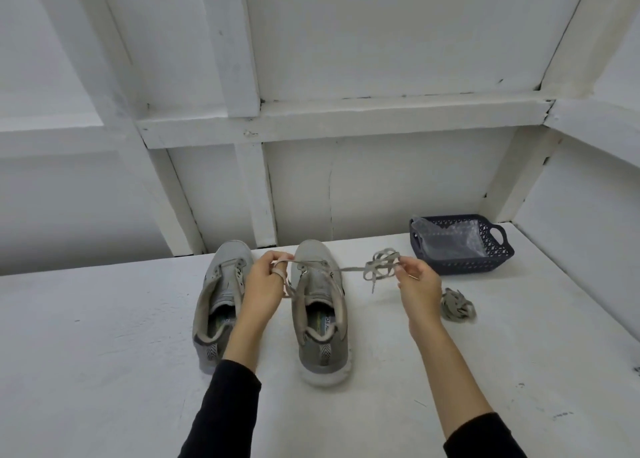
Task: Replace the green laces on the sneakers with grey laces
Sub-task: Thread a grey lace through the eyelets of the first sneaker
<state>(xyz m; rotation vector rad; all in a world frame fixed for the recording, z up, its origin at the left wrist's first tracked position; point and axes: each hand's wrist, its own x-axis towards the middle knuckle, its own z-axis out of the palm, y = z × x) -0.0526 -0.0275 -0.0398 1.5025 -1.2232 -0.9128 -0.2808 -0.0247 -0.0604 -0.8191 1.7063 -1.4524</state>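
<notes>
Two grey sneakers stand side by side on the white table, toes pointing away from me. The left sneaker (219,305) has no lace in its eyelets. A grey lace (349,269) runs through the lowest eyelets of the right sneaker (320,322). My left hand (265,284) pinches one end of that lace above the gap between the shoes. My right hand (417,284) holds up the other end, which hangs in a loose tangle of loops. A second grey lace (456,305) lies bundled on the table to the right of my right hand.
A dark blue plastic basket (498,257) with clear plastic wrap inside stands at the back right of the table (104,353). White framed wall panels rise directly behind the shoes and along the right side.
</notes>
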